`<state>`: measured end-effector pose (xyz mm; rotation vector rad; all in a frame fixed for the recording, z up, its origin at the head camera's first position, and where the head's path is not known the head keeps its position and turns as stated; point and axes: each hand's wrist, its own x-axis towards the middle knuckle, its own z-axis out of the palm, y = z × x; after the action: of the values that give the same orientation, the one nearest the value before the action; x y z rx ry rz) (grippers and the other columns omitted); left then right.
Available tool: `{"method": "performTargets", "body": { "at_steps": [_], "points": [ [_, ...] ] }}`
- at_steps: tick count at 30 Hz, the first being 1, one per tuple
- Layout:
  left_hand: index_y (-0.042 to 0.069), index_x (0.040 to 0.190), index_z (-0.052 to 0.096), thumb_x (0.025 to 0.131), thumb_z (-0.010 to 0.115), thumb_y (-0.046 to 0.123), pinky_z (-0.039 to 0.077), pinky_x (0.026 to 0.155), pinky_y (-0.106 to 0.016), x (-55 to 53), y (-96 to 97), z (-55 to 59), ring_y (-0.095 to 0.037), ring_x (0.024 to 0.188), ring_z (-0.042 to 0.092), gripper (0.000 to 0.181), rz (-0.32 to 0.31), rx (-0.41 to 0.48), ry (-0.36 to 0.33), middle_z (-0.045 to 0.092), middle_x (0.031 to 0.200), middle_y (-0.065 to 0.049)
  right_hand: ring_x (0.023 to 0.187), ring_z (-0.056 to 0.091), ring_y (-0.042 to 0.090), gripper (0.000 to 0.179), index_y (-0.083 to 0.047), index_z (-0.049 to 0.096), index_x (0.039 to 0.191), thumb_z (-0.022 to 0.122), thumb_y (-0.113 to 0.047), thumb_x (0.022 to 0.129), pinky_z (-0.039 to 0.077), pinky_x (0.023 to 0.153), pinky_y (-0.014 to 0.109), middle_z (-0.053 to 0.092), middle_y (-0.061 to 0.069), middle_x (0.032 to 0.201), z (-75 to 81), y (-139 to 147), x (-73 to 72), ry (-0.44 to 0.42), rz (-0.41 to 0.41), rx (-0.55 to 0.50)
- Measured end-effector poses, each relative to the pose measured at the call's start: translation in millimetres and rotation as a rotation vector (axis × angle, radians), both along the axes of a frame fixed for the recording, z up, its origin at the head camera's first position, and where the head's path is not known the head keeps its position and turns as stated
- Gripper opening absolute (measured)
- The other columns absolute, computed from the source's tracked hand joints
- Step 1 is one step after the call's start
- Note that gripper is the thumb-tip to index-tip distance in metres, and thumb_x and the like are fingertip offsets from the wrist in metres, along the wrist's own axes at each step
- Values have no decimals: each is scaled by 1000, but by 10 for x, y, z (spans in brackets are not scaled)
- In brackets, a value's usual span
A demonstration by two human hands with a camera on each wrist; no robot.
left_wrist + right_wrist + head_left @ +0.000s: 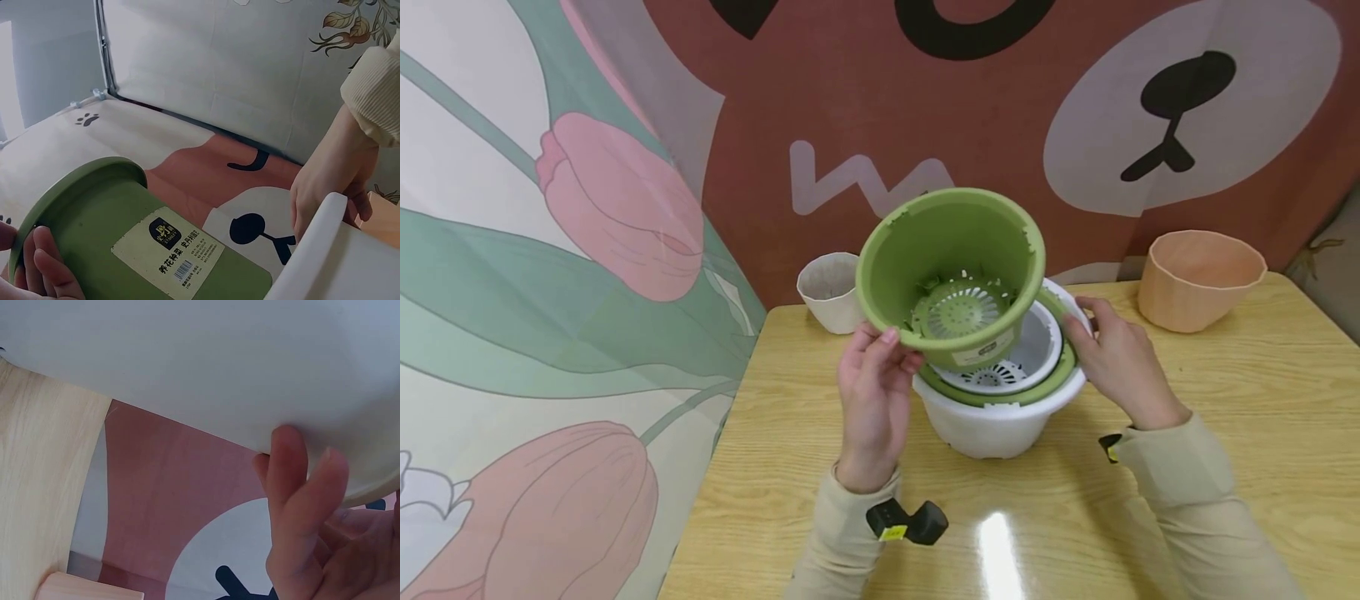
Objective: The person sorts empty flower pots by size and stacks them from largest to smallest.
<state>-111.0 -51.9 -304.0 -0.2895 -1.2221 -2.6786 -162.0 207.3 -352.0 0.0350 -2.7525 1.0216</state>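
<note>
A green plastic flower pot [951, 229] with a slotted base and a paper label [172, 250] tilts above a nested stack. My left hand [874, 400] grips its rim at the lower left, thumb on top and fingers beneath. Below it, a large white pot [988, 429] stands on the table, holding another green pot [1037, 392] and a smaller white pot [1045, 342] with a slotted bottom. On the right side of the stack, my right hand [1123, 362] holds the large white pot's rim; in the right wrist view its fingers [290, 462] press against the outer wall.
A small cream faceted pot [831, 292] stands at the back left of the wooden table [790, 433]. At the back right is a peach faceted pot [1198, 283]. Close behind the table hangs a printed cloth [850, 100] with a bear and tulips.
</note>
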Motion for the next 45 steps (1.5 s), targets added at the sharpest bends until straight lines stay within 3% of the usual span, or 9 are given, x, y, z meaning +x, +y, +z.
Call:
{"method": "performTargets", "body": {
  "at_steps": [11, 24, 31, 38, 45],
  "points": [
    [7, 98, 56, 90, 46, 3, 51, 66, -17, -14, 66, -53, -7, 69, 58, 13, -46, -1, 11, 63, 80, 2, 90, 59, 40, 55, 3, 47, 137, 39, -38, 101, 43, 68, 40, 63, 28, 105, -10, 0, -5, 7, 2, -8],
    [6, 97, 54, 90, 47, 4, 51, 67, -17, -40, 125, -121, -8, 70, 57, 10, -79, -20, 1, 62, 82, 2, 95, 58, 43, 58, 3, 44, 139, 36, -41, 101, 46, 73, 50, 61, 31, 109, -16, 20, -5, -20, 4, -20],
    [6, 98, 55, 91, 48, 4, 52, 69, -18, -48, 162, -170, -7, 71, 59, 10, -99, -26, -44, 65, 83, 2, 91, 58, 39, 59, 1, 45, 139, 35, -42, 101, 44, 68, 41, 61, 27, 107, -30, 23, -16, -25, 2, -16],
    [6, 99, 54, 91, 49, 4, 51, 68, -18, -77, 179, -230, -9, 70, 58, 9, -103, -38, -87, 64, 81, 2, 92, 58, 41, 58, 2, 45, 138, 35, -41, 101, 45, 70, 47, 60, 29, 106, -27, 18, -10, -8, 1, -14],
    [7, 94, 53, 92, 48, 4, 48, 66, -17, -131, 183, -322, -9, 69, 58, 6, -116, -60, -115, 63, 78, 1, 90, 58, 40, 56, 1, 47, 137, 36, -39, 101, 43, 68, 43, 61, 27, 104, -18, 10, 0, 5, -9, -8]
  ]
}}
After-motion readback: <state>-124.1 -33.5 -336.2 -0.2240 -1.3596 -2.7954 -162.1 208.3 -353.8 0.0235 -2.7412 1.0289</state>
